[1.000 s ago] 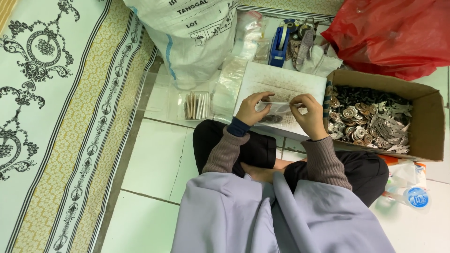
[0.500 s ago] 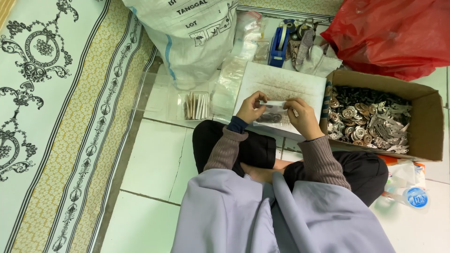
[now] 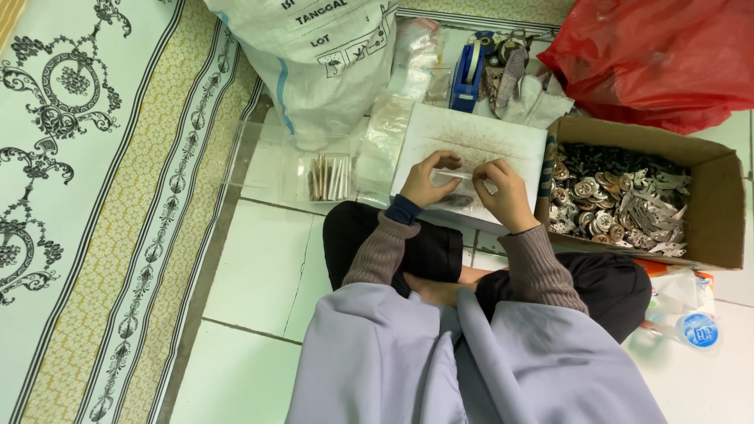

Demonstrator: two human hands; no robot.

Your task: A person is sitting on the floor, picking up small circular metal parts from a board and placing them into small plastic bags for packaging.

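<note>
Both hands [image 3: 463, 182] pinch a small clear bag [image 3: 463, 177] over a white board [image 3: 471, 145] — cardboard box [image 3: 711, 204] of metal pieces beside.

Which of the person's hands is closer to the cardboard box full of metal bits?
The right hand. It works just beside the cardboard box, near its left wall. The left hand sits further away, on the far side of the right hand, over the white board.

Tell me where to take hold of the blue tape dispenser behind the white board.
Grip the blue tape dispenser across its two flat sides near the middle, fingers coming down from above. It stands on its narrow edge, long axis pointing away from the person, so those sides are exposed; clutter crowds its right side.
</note>
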